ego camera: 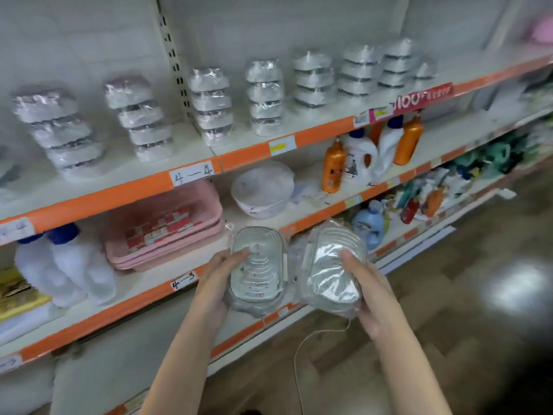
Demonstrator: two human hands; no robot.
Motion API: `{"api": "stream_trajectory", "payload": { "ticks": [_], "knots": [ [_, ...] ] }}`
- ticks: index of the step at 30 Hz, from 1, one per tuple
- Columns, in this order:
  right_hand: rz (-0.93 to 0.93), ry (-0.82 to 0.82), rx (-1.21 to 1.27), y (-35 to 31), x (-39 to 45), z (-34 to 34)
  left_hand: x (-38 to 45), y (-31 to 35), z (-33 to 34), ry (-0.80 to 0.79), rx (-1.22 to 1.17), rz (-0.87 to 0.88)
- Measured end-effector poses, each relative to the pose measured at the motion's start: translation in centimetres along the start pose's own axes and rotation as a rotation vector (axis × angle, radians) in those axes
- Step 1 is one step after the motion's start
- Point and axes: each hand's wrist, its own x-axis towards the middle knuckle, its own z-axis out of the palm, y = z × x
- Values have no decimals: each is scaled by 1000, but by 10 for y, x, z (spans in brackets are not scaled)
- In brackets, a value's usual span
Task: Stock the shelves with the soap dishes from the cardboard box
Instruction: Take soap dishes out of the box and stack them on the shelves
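My left hand [214, 283] grips a clear ribbed soap dish [257, 269] in plastic wrap, thumb on its top. My right hand [369, 293] holds a second wrapped soap dish [330, 269], tilted, thumb across it. Both dishes hover side by side in front of the middle shelf's orange edge [125, 307]. On the upper shelf [191, 151] stand several stacks of wrapped soap dishes, among them a stack at the left [59, 133] and one mid-shelf [264, 97]. The cardboard box is out of view.
Pink trays [163, 226] and a wrapped white bowl [263, 188] sit on the middle shelf. White bottles [64, 262] stand at its left, orange and white bottles [371, 151] at its right. A white cord [302, 348] hangs over the brown floor [449, 310].
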Motion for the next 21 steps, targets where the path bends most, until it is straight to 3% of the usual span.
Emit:
{"api": "stream_trajectory", "payload": {
  "ticks": [9, 21],
  "knots": [
    [-12, 241, 93, -48, 66, -107, 96, -38, 155, -232, 157, -50],
    [-94, 463, 68, -201, 205, -207, 247, -42, 389, -408, 160, -215]
  ]
}}
